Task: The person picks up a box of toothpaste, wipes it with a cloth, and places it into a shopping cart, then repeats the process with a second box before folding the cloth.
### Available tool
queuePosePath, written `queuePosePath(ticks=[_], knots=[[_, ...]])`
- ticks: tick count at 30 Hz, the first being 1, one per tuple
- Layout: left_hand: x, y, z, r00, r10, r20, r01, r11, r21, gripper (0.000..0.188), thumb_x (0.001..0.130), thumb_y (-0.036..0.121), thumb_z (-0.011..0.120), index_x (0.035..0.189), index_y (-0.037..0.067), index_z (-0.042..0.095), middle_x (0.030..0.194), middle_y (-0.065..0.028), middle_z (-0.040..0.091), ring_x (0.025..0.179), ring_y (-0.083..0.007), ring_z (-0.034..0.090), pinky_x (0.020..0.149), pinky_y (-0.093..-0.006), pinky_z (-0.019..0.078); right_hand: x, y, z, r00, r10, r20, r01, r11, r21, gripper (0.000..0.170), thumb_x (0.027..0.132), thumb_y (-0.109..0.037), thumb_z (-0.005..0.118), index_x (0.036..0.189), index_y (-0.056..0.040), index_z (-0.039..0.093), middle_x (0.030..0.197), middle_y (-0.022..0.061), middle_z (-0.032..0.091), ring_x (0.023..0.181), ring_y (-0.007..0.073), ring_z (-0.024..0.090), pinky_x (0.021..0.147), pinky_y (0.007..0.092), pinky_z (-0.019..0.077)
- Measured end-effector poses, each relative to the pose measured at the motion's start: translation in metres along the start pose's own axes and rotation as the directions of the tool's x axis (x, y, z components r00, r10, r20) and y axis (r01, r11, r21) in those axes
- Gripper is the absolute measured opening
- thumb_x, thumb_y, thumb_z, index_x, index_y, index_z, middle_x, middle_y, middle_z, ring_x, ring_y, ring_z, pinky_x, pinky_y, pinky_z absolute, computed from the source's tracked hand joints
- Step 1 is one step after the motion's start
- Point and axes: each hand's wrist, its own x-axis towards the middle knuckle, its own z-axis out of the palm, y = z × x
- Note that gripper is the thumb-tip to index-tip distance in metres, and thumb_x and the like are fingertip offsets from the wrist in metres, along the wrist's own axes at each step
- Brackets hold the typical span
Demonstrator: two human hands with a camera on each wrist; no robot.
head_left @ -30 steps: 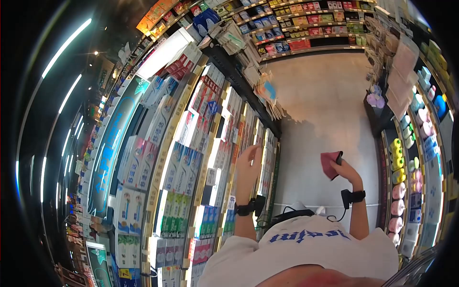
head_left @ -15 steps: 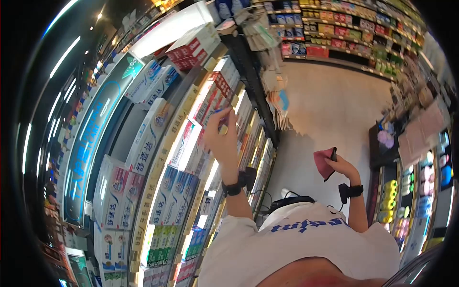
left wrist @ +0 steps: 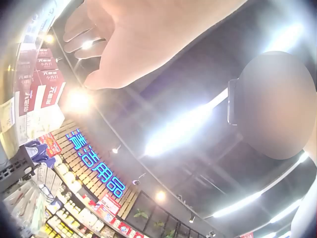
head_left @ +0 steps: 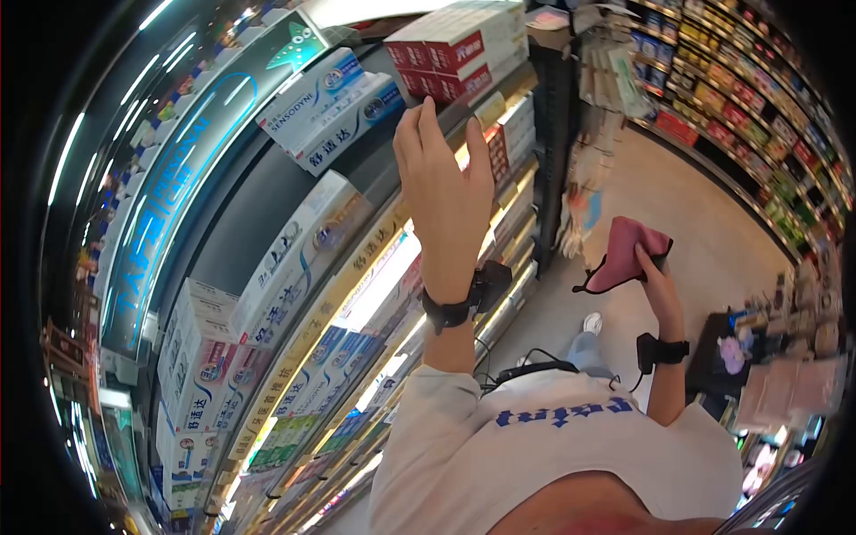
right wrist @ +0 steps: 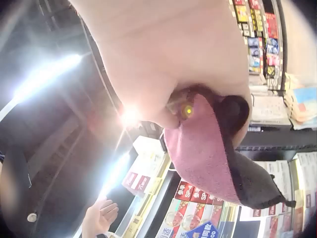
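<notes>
My left hand [head_left: 443, 192] reaches over the top shelf with its fingers extended, holding nothing. Its fingertips overlap the front of the red-and-white boxes [head_left: 446, 64] in the head view. Just left of them lie white-and-blue toothpaste boxes [head_left: 334, 102] lettered Sensodyne. In the left wrist view, the same red boxes [left wrist: 45, 87] stand beyond the fingers. Away from the shelf, my right hand [head_left: 658, 285] grips a pink cloth [head_left: 620, 252] with black edging. The right wrist view has the cloth [right wrist: 200, 148] bunched at the thumb, its dark underside hanging out.
A bare dark stretch of shelf top [head_left: 259, 192] runs behind a long white box [head_left: 299, 250]. Lit tiers of boxed toothpaste [head_left: 330, 361] drop away below. A dark post [head_left: 555, 116] with hanging packets ends the rack. Beyond the floor [head_left: 704, 192], stocked shelves [head_left: 740, 107] curve round.
My left hand has risen from beside the lower tiers to the top shelf, and its fingers have straightened. The right hand has lifted the cloth slightly. The head view has turned and come closer to the shelf.
</notes>
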Motion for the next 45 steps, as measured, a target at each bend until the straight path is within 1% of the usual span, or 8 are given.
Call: queuePosePath(ticks=[7, 12, 19, 25, 31, 36, 40, 45], knots=[[0.043, -0.030, 0.043, 1.000, -0.006, 0.017, -0.001, 0.923, 0.385, 0.045, 0.100, 0.022, 0.054, 0.129, -0.012, 0.050, 0.127, -0.0280, 0.052, 0.122, -0.0437, 0.050, 0.109, -0.0527, 0.0375, 0.084, -0.013, 0.005, 0.965, -0.022, 0.260, -0.055, 0.957, 0.286, 0.048, 0.099, -0.028, 0.063, 0.137, -0.0021, 0.050, 0.124, 0.0029, 0.059, 0.113, 0.0116, 0.056, 0.096, 0.0281, 0.0436], [0.067, -0.060, 0.060, 0.993, -0.115, 0.027, 0.066, 0.724, 0.687, 0.053, 0.103, 0.033, 0.047, 0.139, -0.005, 0.046, 0.147, -0.0266, 0.044, 0.140, -0.0439, 0.037, 0.114, -0.0575, 0.0296, 0.187, -0.018, -0.011, 0.819, -0.041, 0.572, -0.039, 0.991, 0.127, 0.048, 0.098, -0.026, 0.064, 0.137, -0.0017, 0.051, 0.125, 0.0036, 0.059, 0.115, 0.0130, 0.056, 0.097, 0.0278, 0.0434], [0.094, -0.064, 0.074, 0.955, -0.287, 0.078, 0.146, 0.680, 0.719, 0.052, 0.095, 0.030, 0.062, 0.137, 0.001, 0.051, 0.129, -0.0235, 0.056, 0.125, -0.0406, 0.051, 0.110, -0.0567, 0.0331, 0.275, -0.022, 0.002, 0.762, 0.037, 0.647, -0.168, 0.976, 0.141, 0.038, 0.099, -0.020, 0.061, 0.131, -0.0011, 0.052, 0.117, 0.0070, 0.065, 0.106, 0.0198, 0.064, 0.090, 0.0348, 0.0500], [0.106, -0.069, 0.056, 0.966, -0.077, 0.248, -0.119, 0.718, 0.686, 0.067, 0.070, 0.004, 0.081, 0.132, 0.003, 0.055, 0.116, -0.0171, 0.060, 0.111, -0.0353, 0.057, 0.096, -0.0457, 0.0462, 0.321, -0.005, 0.004, 0.673, 0.093, 0.733, -0.274, 0.953, 0.131, 0.039, 0.099, -0.018, 0.063, 0.132, -0.0012, 0.052, 0.116, 0.0054, 0.064, 0.108, 0.0188, 0.064, 0.096, 0.0334, 0.0476], [0.109, -0.033, 0.060, 0.924, -0.344, 0.168, 0.044, 0.532, 0.846, 0.056, 0.067, 0.000, 0.079, 0.121, 0.008, 0.065, 0.116, -0.0129, 0.061, 0.108, -0.0334, 0.058, 0.094, -0.0415, 0.0476, 0.332, -0.024, 0.012, 0.616, 0.130, 0.777, -0.311, 0.946, 0.088, 0.050, 0.095, -0.029, 0.069, 0.135, -0.0020, 0.054, 0.124, 0.0019, 0.060, 0.118, 0.0111, 0.053, 0.102, 0.0259, 0.0399], [0.092, -0.015, 0.057, 0.977, 0.101, -0.186, 0.087, 0.609, 0.788, 0.059, 0.069, 0.000, 0.080, 0.124, 0.012, 0.066, 0.118, -0.0117, 0.060, 0.112, -0.0310, 0.058, 0.094, -0.0410, 0.0478, 0.322, -0.037, 0.023, 0.639, 0.138, 0.757, -0.154, 0.987, -0.050, 0.049, 0.097, -0.030, 0.067, 0.134, -0.0007, 0.054, 0.125, 0.0028, 0.060, 0.117, 0.0116, 0.053, 0.102, 0.0265, 0.0399], [0.068, 0.014, 0.050, 0.718, 0.473, -0.511, -0.021, 0.748, 0.663, 0.072, 0.081, 0.003, 0.079, 0.145, 0.009, 0.047, 0.121, -0.0103, 0.059, 0.113, -0.0242, 0.057, 0.095, -0.0386, 0.0474, 0.295, -0.057, 0.052, 0.645, 0.083, 0.760, -0.136, 0.991, 0.007, 0.049, 0.098, -0.031, 0.066, 0.134, 0.0004, 0.054, 0.125, 0.0029, 0.060, 0.116, 0.0112, 0.053, 0.102, 0.0263, 0.0399], [0.021, 0.060, 0.038, 0.678, -0.028, -0.734, -0.022, 0.998, -0.058, 0.076, 0.094, 0.017, 0.071, 0.156, 0.012, 0.028, 0.136, -0.0098, 0.051, 0.119, -0.0206, 0.054, 0.103, -0.0342, 0.0450, 0.233, -0.074, 0.092, 0.684, -0.060, 0.727, 0.088, 0.996, -0.001, 0.047, 0.100, -0.033, 0.063, 0.131, 0.0025, 0.055, 0.121, 0.0036, 0.062, 0.112, 0.0105, 0.055, 0.099, 0.0254, 0.0416]])
